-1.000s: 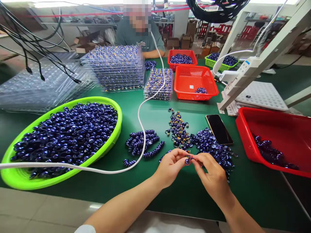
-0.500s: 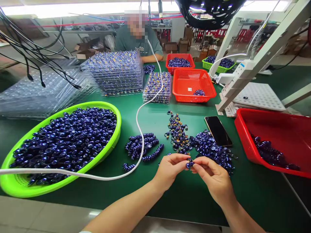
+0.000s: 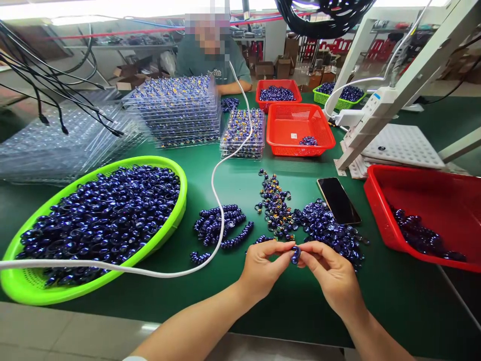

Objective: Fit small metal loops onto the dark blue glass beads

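Between my two hands is a small, shiny dark-blue ring-shaped piece (image 3: 295,255). My left hand (image 3: 261,268) pinches its left side with thumb and forefinger. From the right, the thumb and fingers of my right hand (image 3: 330,276) grip the same piece; fingertips hide parts of it. Just beyond the hands lies a loose pile of shiny blue pieces (image 3: 326,228). Beside that pile, blue pieces with gold-coloured parts (image 3: 276,203) are scattered. Rows of stacked blue rings (image 3: 221,223) lie left of my left hand, partly under a white cable (image 3: 213,185).
A large green basket (image 3: 182,200) full of blue rings stands left. A phone (image 3: 340,200) and red tray (image 3: 379,215) are right. Further back are a red basket (image 3: 276,148), filled clear trays (image 3: 176,110), a metal post (image 3: 398,85) and a seated person (image 3: 210,60). Black cables (image 3: 56,90) hang upper left.
The blue piece has turned between my fingertips and shows more of its curved side. Both hands stay in nearly the same place. The camera view has shifted slightly.
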Demonstrator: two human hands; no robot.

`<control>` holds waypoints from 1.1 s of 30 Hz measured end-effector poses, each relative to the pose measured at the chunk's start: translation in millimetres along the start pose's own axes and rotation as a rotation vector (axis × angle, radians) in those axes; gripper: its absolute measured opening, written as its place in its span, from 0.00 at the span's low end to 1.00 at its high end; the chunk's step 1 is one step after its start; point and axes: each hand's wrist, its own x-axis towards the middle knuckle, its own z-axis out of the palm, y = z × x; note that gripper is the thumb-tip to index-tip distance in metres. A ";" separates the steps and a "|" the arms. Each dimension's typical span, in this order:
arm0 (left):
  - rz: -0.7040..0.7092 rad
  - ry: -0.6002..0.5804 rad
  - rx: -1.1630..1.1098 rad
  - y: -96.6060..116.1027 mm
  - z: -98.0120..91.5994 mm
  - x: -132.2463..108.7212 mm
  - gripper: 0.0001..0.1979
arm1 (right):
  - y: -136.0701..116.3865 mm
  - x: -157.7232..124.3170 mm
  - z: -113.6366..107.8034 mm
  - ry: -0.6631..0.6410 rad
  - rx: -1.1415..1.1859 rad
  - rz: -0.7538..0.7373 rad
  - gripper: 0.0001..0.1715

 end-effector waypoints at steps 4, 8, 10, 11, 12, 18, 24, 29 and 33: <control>0.154 -0.064 0.125 3.1 -1.9 -0.8 0.08 | 2.6 -0.2 -0.3 0.027 -0.018 -0.004 0.08; 0.283 -0.145 0.142 6.9 -2.6 -2.4 0.10 | 5.2 -1.1 -1.6 0.046 -0.043 -0.012 0.08; 0.325 -0.169 0.149 7.0 -2.7 -2.5 0.12 | 6.7 -2.1 -2.2 0.052 -0.067 -0.029 0.08; 0.330 -0.171 0.153 6.7 -2.8 -2.3 0.12 | 7.6 -2.6 -2.6 0.048 -0.078 -0.035 0.09; 0.327 -0.164 0.155 6.2 -2.9 -1.9 0.11 | 8.5 -2.9 -2.9 0.035 -0.082 -0.038 0.09; 0.282 -0.141 0.174 6.1 -4.3 -2.5 0.06 | 8.9 -2.2 -4.0 -0.137 0.061 0.005 0.13; 0.446 -0.161 0.226 7.2 -3.8 -6.8 0.09 | 8.8 -0.9 -2.1 -0.159 0.193 -0.014 0.09; 0.433 -0.169 0.231 6.6 -3.3 -4.6 0.09 | 11.0 -1.2 -5.7 -0.145 0.117 -0.032 0.10; 0.346 -0.195 0.321 11.7 -5.3 -2.1 0.10 | 8.0 0.4 -11.6 -0.086 -0.124 -0.148 0.09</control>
